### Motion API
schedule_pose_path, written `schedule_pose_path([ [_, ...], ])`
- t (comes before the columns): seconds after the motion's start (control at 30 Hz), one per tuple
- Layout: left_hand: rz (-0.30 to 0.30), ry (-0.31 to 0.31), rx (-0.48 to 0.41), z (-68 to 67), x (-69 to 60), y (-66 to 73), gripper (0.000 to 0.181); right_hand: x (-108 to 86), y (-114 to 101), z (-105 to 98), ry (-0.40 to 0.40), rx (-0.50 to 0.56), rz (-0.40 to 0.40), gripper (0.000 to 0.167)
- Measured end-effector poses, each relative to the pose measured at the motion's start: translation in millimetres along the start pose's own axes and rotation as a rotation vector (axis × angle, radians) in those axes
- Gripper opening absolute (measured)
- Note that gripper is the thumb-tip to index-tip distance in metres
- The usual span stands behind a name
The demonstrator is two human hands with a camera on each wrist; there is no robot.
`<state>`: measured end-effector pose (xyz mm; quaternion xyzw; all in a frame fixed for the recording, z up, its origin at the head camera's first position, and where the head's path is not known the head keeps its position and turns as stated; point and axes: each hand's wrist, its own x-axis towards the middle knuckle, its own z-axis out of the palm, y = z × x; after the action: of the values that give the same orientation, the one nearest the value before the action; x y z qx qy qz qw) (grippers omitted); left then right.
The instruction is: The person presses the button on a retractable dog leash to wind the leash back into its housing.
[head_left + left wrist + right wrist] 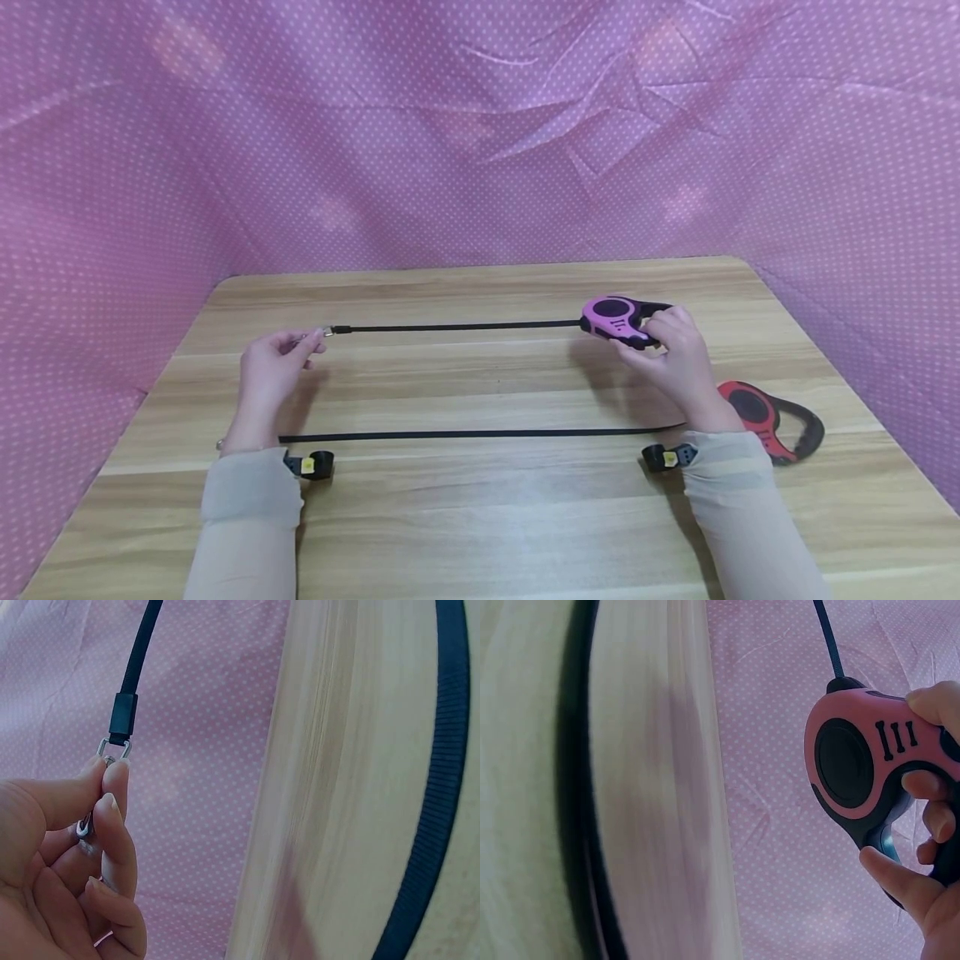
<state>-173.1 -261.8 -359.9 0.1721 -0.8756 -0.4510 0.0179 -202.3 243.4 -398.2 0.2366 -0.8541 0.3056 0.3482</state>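
My right hand [678,362] grips the black handle of a pink retractable dog leash [611,315], its fingers through the loop, held above the table. From its nozzle a black strap [465,327] runs taut to the left. At the far end my left hand [273,371] pinches the metal clip [105,756] between thumb and index finger; the fingers partly hide the clip. Below, a red retractable leash [750,408] lies on the table, partly behind the right wrist. Its black strap [480,433] stretches leftward under both forearms.
The wooden table [480,517] has pink dotted cloth [465,150] hanging behind it and at both sides. A metal end [220,444] of the red leash's strap peeks out left of the left wrist. Black wrist cameras [321,465] sit on both cuffs.
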Motion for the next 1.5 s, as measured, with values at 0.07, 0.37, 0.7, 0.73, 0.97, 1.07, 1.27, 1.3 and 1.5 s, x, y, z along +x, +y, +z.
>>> schedule_pose_path([
  [0.07,0.005,0.003,0.001,0.2,-0.1,0.0,0.052,0.1,0.4,-0.1,0.004,0.005,-0.008,0.032],
  [0.37,0.025,0.001,0.014,1.8,-0.8,0.0,0.057,-0.3,0.1,-0.4,-0.009,0.045,-0.031,0.027],
  [0.7,0.016,0.002,0.013,2.6,-1.4,0.3,0.057,-1.9,-0.4,-0.6,-0.037,0.0,-0.033,0.029],
  [0.73,0.013,0.002,0.011,2.4,-1.7,0.4,0.057,-2.0,-0.6,-0.8,-0.04,-0.003,-0.034,0.029],
  [0.97,0.011,0.003,0.0,1.1,-2.7,0.5,0.056,-2.6,-2.7,-2.3,-0.068,-0.031,-0.018,0.029],
  [1.07,0.015,0.009,0.0,1.0,-2.3,0.5,0.056,-2.5,-3.0,-2.7,-0.08,-0.041,-0.01,0.028],
  [1.27,-0.006,0.03,-0.012,0.7,-2.0,0.9,0.056,-2.3,-2.8,-2.4,-0.12,-0.076,0.004,0.026],
  [1.3,-0.01,0.032,-0.015,0.6,-2.1,1.2,0.056,-2.4,-2.8,-2.3,-0.128,-0.081,0.009,0.027],
  [1.5,-0.003,0.039,-0.021,0.6,-1.4,0.4,0.057,-1.8,-3.1,-2.7,-0.16,-0.089,0.024,0.031],
])
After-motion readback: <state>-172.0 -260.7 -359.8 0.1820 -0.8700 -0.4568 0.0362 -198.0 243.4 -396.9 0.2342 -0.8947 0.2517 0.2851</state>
